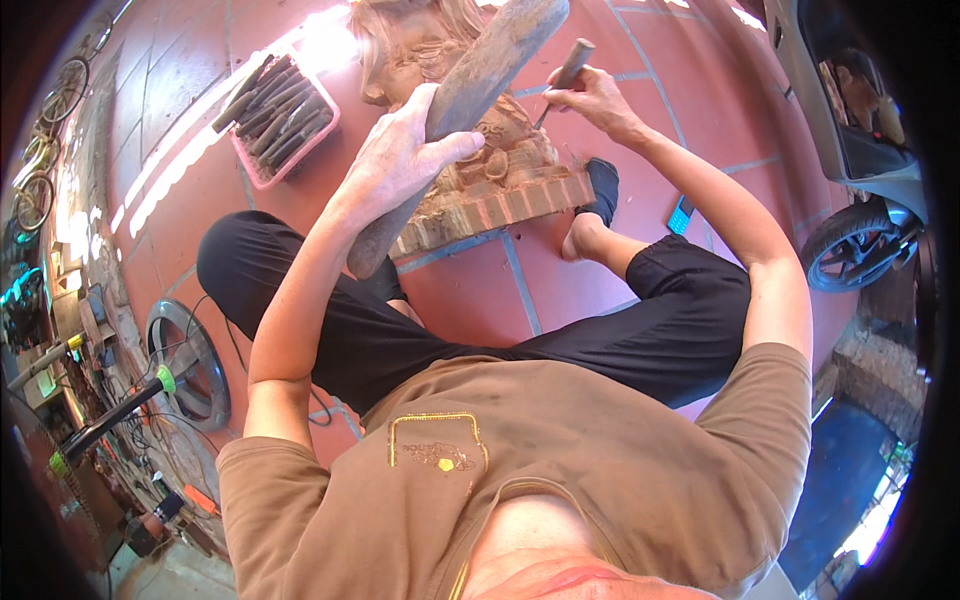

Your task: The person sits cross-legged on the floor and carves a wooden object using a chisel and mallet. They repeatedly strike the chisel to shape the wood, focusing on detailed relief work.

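My left hand [400, 155] is wrapped round a long, thick wooden club [495, 65], which slants from above my left knee up across the carving. In my right hand [600, 105] is a chisel [573, 64], its wooden handle sticking up past my fingers. The chisel's thin dark blade points down at the right side of a brown wood carving [415, 60]; I cannot tell whether the tip touches it. The carving stands on the floor between my legs, with a notched band [490, 214] along its near edge. The club and my left hand hide part of it.
A pink basket [299, 167] full of dark-handled tools [275, 115] stands left of the carving. My foot [590, 235] is against its right side, near a blue phone [681, 215]. A motorbike wheel [860, 245] is at the right, a loose wheel [190, 360] and clutter at the left.
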Motion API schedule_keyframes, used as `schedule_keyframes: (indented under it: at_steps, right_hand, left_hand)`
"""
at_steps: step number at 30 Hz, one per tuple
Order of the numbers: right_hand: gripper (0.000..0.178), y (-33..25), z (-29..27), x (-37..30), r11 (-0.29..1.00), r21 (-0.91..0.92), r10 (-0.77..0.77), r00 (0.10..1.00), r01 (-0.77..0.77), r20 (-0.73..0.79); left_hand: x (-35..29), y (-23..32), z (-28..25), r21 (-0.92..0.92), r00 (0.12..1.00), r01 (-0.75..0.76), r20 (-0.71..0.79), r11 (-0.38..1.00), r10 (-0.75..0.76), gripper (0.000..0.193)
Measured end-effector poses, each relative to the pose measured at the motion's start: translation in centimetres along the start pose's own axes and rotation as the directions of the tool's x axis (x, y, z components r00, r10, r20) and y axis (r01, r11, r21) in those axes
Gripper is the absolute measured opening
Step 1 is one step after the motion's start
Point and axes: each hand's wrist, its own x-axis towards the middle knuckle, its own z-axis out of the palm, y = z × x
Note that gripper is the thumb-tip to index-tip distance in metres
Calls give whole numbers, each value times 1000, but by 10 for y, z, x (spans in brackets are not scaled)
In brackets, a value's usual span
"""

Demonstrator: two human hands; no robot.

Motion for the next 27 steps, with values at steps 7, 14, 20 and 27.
schedule_keyframes:
  at_steps: [7, 14, 20, 27]
  right_hand:
    - [26, 4, 4, 0, 995, 88, -63, 994, 55, 93]
    - [25, 12, 8, -6, 991, 118, -80, 989, 65, 123]
    - [24, 16, 6, -4, 989, 96, -125, 979, 111, 160]
    - [23, 5, 13, -7, 981, -80, -167, 978, 178, 123]
  left_hand:
    - [0, 2, 1, 10, 1000, 10, 24, 1000, -10, 65]
    - [-2, 9, 3, -14, 999, 29, 40, 999, -28, 64]
    - [-3, 19, 14, -160, 977, -211, -66, 964, 203, 63]
    - [9, 17, 14, 267, 997, -47, 70, 963, 29, 62]
